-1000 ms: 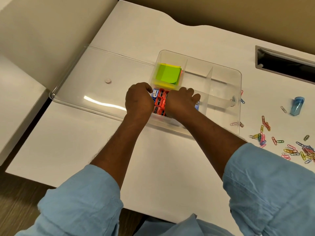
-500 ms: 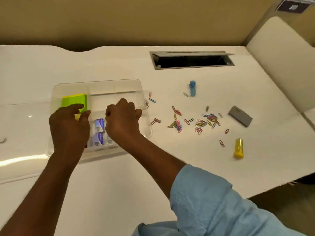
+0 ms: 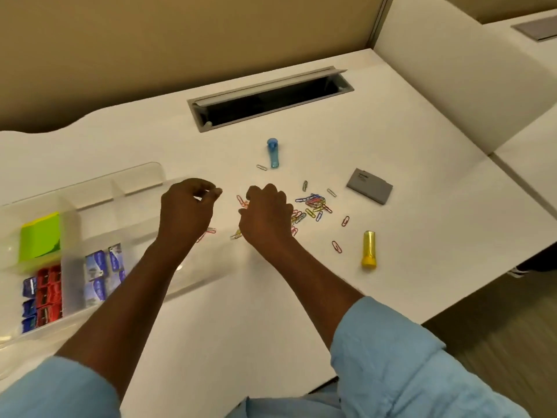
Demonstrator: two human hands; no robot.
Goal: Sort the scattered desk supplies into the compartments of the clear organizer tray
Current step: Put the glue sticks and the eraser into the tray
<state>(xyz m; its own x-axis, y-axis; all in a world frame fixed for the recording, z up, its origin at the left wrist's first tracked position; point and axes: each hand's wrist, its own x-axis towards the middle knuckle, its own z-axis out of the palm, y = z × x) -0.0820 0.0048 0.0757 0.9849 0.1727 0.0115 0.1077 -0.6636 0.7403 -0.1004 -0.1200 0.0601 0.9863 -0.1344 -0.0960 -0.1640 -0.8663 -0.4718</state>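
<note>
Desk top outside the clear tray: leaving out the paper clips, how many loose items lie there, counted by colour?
Blue: 1, the blue tube
Yellow: 1, the yellow tube
Grey: 1, the grey flat box
Total: 3

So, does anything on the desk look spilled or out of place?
Yes: coloured paper clips lie scattered on the desk, right of the organizer tray. A blue tube, a yellow tube and a grey box also sit outside the tray.
</note>
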